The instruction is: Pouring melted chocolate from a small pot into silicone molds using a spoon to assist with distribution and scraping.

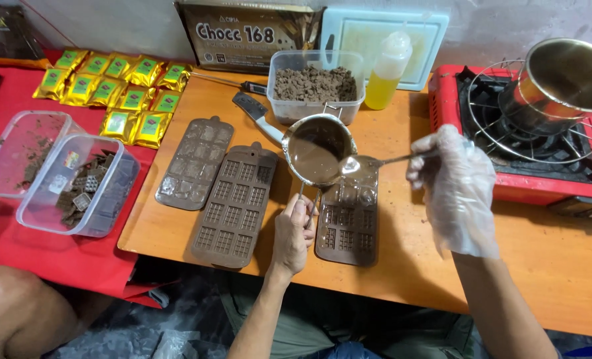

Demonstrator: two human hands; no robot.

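The right hand (457,189) wears a loose, crinkled, clear plastic glove reaching past the wrist. The left hand (292,236) is ungloved; both forearms are sleeveless.

Hands (376,206) spooning chocolate (312,158) into mould (346,229)

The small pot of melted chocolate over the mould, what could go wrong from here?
1. The small pot is tilted in the left hand; chocolate could run onto the table, missing the mould.
2. The spoon in the gloved right hand may drip.
3. The knife lies close behind.
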